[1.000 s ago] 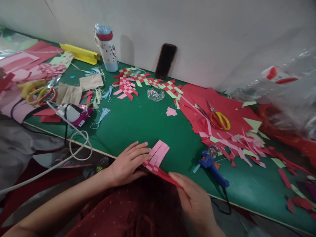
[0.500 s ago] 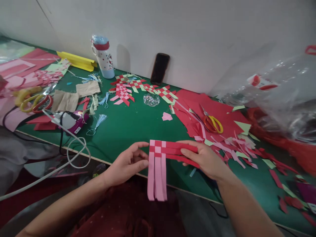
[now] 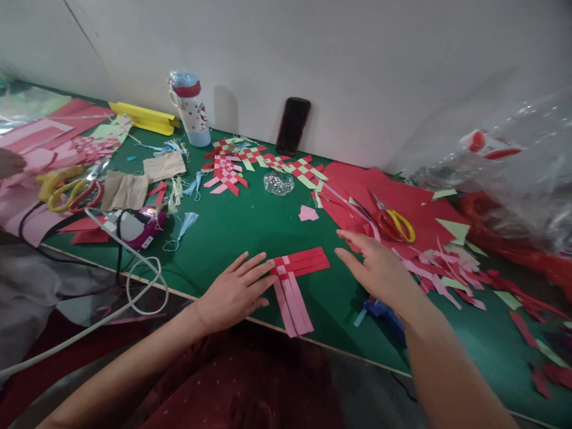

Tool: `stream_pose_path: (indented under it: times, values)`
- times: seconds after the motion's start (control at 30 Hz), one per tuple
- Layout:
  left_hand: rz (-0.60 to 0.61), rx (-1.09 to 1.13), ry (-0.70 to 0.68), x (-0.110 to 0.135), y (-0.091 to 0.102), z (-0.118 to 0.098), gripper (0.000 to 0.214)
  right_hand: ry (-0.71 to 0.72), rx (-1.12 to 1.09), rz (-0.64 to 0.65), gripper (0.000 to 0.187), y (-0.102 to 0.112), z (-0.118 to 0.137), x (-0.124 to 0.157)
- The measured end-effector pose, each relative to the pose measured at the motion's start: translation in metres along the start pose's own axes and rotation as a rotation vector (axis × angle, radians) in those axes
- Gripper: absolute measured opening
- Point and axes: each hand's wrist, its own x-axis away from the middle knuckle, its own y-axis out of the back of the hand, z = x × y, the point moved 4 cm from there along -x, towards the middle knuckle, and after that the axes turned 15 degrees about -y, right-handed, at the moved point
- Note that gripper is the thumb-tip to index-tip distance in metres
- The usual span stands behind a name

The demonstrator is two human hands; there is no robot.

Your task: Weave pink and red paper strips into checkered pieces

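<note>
A woven piece of red and pink paper strips (image 3: 292, 298) lies on the green table, its red strips pointing right and its pink ones toward me. My left hand (image 3: 239, 286) rests with spread fingers at the woven corner, fingertips touching its left edge. Off to the right, my right hand (image 3: 375, 268) hovers with nothing in it, its thumb and fingers apart, away from the red strip ends. Partly hidden under my right wrist is a blue tool (image 3: 386, 319) with a pale translucent stick at its tip.
Behind stand a bottle (image 3: 192, 113) and a phone (image 3: 292, 126) leaning on the wall. Finished woven pieces (image 3: 227, 174) lie near a clear dish of beads (image 3: 278, 183). Scissors (image 3: 395, 223) rest on red paper at right. A white cable (image 3: 147, 268) loops at left, by another person.
The woven piece has gone down onto the table, turned slightly. My right hand has let go of the red strips and moved right; my left fingers have come onto the woven corner.
</note>
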Motion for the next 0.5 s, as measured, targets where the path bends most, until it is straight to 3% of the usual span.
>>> stream_pose_path:
  times: [0.23, 0.5]
  values:
    - [0.058, -0.026, -0.038, -0.005, -0.016, 0.004, 0.05, -0.091, 0.045, -0.274, 0.042, 0.02, -0.058, 0.068]
    - [0.024, 0.002, 0.009, -0.009, -0.015, -0.013, 0.04, -0.032, 0.186, -0.386, 0.043, -0.004, -0.112, 0.125]
